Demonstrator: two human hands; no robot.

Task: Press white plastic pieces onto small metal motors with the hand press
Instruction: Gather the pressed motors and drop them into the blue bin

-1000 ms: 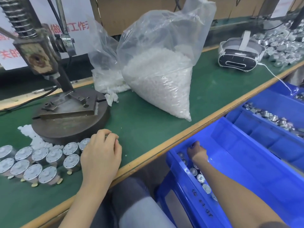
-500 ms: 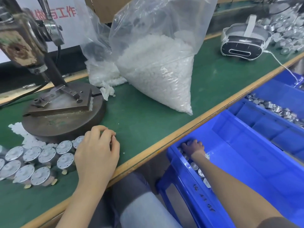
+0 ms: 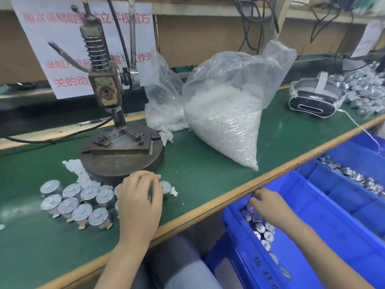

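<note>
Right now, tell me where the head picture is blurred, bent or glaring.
Head view: the red writing on the paper sign is smeared and partly unreadable; the wide-angle lens bows the table edge; soft glare streaks the clear plastic bag; the left hand and right hand are slightly soft; the motors by the left hand look fairly sharp.

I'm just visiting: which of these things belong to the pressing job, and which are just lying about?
For the job: hand press; bag of white plastic pieces; loose white pieces; standing motors; blue bin holding more motors.
Just lying about: headset; paper sign.
</note>
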